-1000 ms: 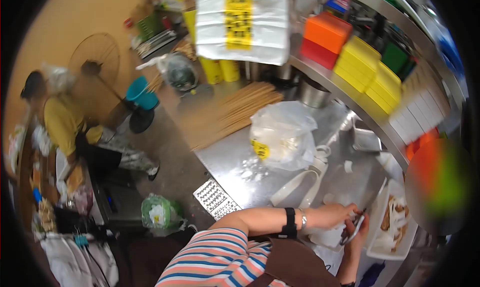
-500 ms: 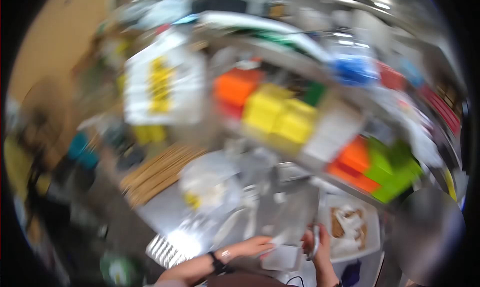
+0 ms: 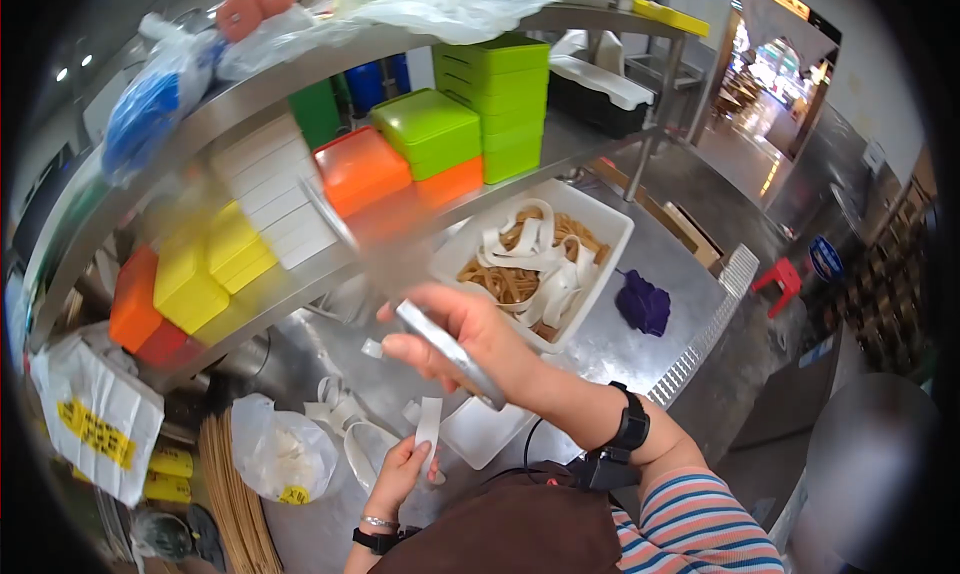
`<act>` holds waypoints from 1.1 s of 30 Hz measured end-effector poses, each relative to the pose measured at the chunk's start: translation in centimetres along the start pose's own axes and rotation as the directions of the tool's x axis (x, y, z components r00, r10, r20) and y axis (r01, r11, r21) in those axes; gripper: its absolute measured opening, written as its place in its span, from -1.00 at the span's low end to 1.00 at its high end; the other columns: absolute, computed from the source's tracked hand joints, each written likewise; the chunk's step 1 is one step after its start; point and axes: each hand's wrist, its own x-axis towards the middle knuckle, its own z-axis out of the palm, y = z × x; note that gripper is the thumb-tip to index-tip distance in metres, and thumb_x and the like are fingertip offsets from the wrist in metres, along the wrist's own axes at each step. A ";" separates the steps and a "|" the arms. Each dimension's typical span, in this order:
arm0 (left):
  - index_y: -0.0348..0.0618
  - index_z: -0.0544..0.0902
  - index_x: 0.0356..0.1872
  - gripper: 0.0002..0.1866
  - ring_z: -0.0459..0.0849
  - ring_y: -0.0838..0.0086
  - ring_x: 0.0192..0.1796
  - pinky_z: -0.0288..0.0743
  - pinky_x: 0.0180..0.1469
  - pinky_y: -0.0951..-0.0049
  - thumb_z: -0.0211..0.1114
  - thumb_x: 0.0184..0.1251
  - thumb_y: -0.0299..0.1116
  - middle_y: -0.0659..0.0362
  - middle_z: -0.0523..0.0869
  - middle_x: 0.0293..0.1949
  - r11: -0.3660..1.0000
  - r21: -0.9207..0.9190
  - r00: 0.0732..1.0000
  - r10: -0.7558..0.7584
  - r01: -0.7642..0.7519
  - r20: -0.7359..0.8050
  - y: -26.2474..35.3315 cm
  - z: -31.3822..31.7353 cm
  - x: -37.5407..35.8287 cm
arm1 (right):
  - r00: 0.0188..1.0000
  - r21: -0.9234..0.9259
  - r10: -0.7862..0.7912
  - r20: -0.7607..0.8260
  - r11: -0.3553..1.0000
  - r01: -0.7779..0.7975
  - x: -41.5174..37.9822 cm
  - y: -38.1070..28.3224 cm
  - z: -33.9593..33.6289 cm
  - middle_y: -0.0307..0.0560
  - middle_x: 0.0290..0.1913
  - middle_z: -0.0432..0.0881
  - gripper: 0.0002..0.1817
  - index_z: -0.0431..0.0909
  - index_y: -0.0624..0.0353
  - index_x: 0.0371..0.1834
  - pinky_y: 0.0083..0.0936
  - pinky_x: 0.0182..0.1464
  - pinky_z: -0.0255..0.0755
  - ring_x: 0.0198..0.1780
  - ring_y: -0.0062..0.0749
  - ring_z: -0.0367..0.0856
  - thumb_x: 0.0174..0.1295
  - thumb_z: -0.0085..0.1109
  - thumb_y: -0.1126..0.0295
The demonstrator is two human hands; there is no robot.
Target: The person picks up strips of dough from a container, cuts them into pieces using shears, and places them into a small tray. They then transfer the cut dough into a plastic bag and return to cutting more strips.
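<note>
My right hand [image 3: 455,344] is raised over the steel table, its fingers wrapped around the handles of metal scissors [image 3: 450,357]. Their blades point up and left toward the shelf and are partly blurred. Lower down, my left hand [image 3: 402,474] pinches a short, flat white strip [image 3: 430,421] that stands upright from the fingertips. Longer white strips [image 3: 355,434] lie on the table to the left of that hand. Between the hands and my apron is a shallow white tray [image 3: 485,436]. A small white piece [image 3: 372,348] shows near my right thumb.
A white bin [image 3: 610,264] holds brown and white strips. Beside it lies a purple cloth [image 3: 643,302]. Orange, yellow, white and green boxes [image 3: 425,129] stand on the shelf [image 3: 300,299] ahead. A plastic bag [image 3: 280,449] and bundled brown sticks [image 3: 235,494] are at the left.
The view has swung to the right and sharpened. My right hand has risen with the scissors, away from my left hand, which still holds a white strip.
</note>
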 end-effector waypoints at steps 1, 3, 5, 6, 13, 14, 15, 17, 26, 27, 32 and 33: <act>-0.31 0.55 -0.18 -0.77 0.51 0.59 -0.51 0.43 -0.40 0.55 0.02 0.47 -0.33 0.23 0.58 -0.48 1.000 0.010 0.999 -0.008 0.007 0.033 -0.1 -0.1 0.4 | 1.000 -0.012 0.010 0.003 1.000 -0.010 0.1 0.7 -0.1 -0.35 -0.63 0.46 -0.57 0.49 0.21 -0.05 -0.72 -0.64 0.17 -0.67 -0.75 0.32 0.14 0.36 0.18; -0.31 0.55 -0.19 -0.78 0.50 0.57 -0.53 0.42 -0.40 0.55 0.02 0.47 -0.34 0.21 0.59 -0.49 0.999 -0.027 0.998 -0.031 0.032 0.052 -0.8 -0.4 0.9 | 1.000 -0.010 0.013 -0.004 1.000 -0.013 0.0 1.4 -0.3 -0.42 -0.59 0.45 -0.63 0.49 0.09 0.00 -0.76 -0.63 0.18 -0.64 -0.80 0.30 0.18 0.32 0.22; -0.31 0.54 -0.20 -0.78 0.51 0.55 -0.54 0.42 -0.41 0.55 0.01 0.46 -0.34 0.20 0.59 -0.50 0.999 0.012 0.996 -0.031 0.030 0.088 -1.5 -0.6 1.4 | 0.997 -0.009 -0.060 -0.040 0.998 0.060 0.0 1.9 -0.2 -0.42 -0.53 0.47 -0.62 0.48 0.13 -0.01 -0.74 -0.60 0.18 -0.58 -0.80 0.32 0.16 0.34 0.26; -0.30 0.54 -0.21 -0.78 0.51 0.54 -0.54 0.42 -0.42 0.54 0.01 0.46 -0.34 0.19 0.58 -0.51 0.999 0.031 0.998 -0.019 0.017 0.059 -1.8 -0.7 1.8 | 0.994 0.016 -0.107 -0.009 0.994 0.107 -0.3 2.8 -0.6 -0.42 -0.52 0.48 -0.61 0.48 0.14 -0.02 -0.75 -0.54 0.21 -0.55 -0.82 0.34 0.16 0.35 0.25; -0.26 0.39 0.25 -0.53 0.46 0.20 0.18 0.28 0.25 0.31 0.05 0.44 -0.19 -0.05 0.52 0.14 0.934 0.295 0.973 -0.224 0.200 0.048 -0.7 -2.2 2.1 | 0.991 -0.160 0.026 -0.134 0.986 -0.047 -5.9 11.7 -4.4 -0.43 -0.51 0.44 -0.56 0.47 0.17 0.01 -0.75 -0.44 0.17 -0.51 -0.79 0.25 0.15 0.36 0.21; -0.27 0.40 0.24 -0.52 0.45 0.22 0.18 0.28 0.24 0.32 0.05 0.44 -0.18 -0.05 0.51 0.14 0.932 0.313 0.978 -0.204 0.183 0.035 -0.3 -2.1 2.0 | 0.984 -0.137 0.023 -0.176 0.989 -0.047 -6.6 13.7 -4.8 -0.43 -0.51 0.44 -0.55 0.47 0.16 0.02 -0.75 -0.45 0.17 -0.51 -0.78 0.26 0.16 0.35 0.19; -0.28 0.40 0.23 -0.52 0.45 0.24 0.18 0.28 0.23 0.32 0.05 0.44 -0.17 -0.04 0.51 0.14 0.929 0.330 0.983 -0.184 0.167 0.019 0.0 -2.1 1.9 | 0.976 -0.112 0.021 -0.215 0.993 -0.046 -7.1 15.0 -5.2 -0.42 -0.50 0.44 -0.55 0.47 0.15 0.03 -0.74 -0.46 0.17 -0.51 -0.78 0.27 0.17 0.34 0.17; -0.30 0.41 0.22 -0.52 0.45 0.27 0.17 0.29 0.22 0.33 0.06 0.44 -0.15 -0.03 0.50 0.14 0.920 0.366 0.989 -0.145 0.141 -0.017 0.5 -2.1 1.5 | 0.963 -0.064 0.094 -0.252 0.991 -0.113 -8.2 15.8 -5.5 -0.41 -0.51 0.44 -0.55 0.46 0.13 0.04 -0.73 -0.49 0.16 -0.53 -0.76 0.28 0.17 0.32 0.14; -0.34 0.53 0.06 -0.57 0.53 0.34 -0.06 0.39 0.02 0.34 0.06 0.44 -0.14 0.03 0.61 -0.08 0.929 0.364 0.996 -0.085 0.065 0.040 0.8 -2.6 2.0 | 0.909 0.070 0.181 -0.375 0.983 -0.167 -7.6 16.0 -4.9 -0.37 -0.55 0.41 -0.54 0.45 0.12 0.04 -0.70 -0.57 0.12 -0.61 -0.72 0.25 0.20 0.28 0.09; -0.34 0.53 0.06 -0.57 0.53 0.34 -0.06 0.39 0.02 0.34 0.06 0.44 -0.14 0.03 0.61 -0.08 0.925 0.374 0.995 -0.092 0.067 0.047 0.8 -2.8 1.9 | 0.909 0.068 0.171 -0.381 0.985 -0.157 -7.2 15.9 -4.5 -0.38 -0.56 0.40 -0.54 0.45 0.12 0.04 -0.70 -0.56 0.11 -0.60 -0.73 0.24 0.20 0.28 0.09; -0.33 0.51 0.09 -0.57 0.49 0.29 0.03 0.36 0.07 0.33 0.06 0.43 -0.16 -0.02 0.56 0.03 0.921 0.379 0.995 -0.076 0.093 -0.058 1.1 -1.7 0.1 | 0.924 0.077 0.109 -0.367 0.993 -0.087 -6.9 16.1 -3.5 -0.41 -0.59 0.34 -0.55 0.44 0.12 0.02 -0.69 -0.55 0.08 -0.60 -0.74 0.23 0.20 0.28 0.08; -0.33 0.51 0.09 -0.57 0.49 0.29 0.03 0.36 0.07 0.33 0.06 0.43 -0.16 -0.02 0.56 0.03 0.918 0.383 0.994 -0.084 0.102 -0.066 0.5 -2.2 0.0 | 0.922 0.086 0.117 -0.368 0.992 -0.091 -7.0 16.2 -3.3 -0.41 -0.61 0.34 -0.55 0.44 0.12 0.00 -0.69 -0.56 0.07 -0.61 -0.75 0.23 0.20 0.29 0.08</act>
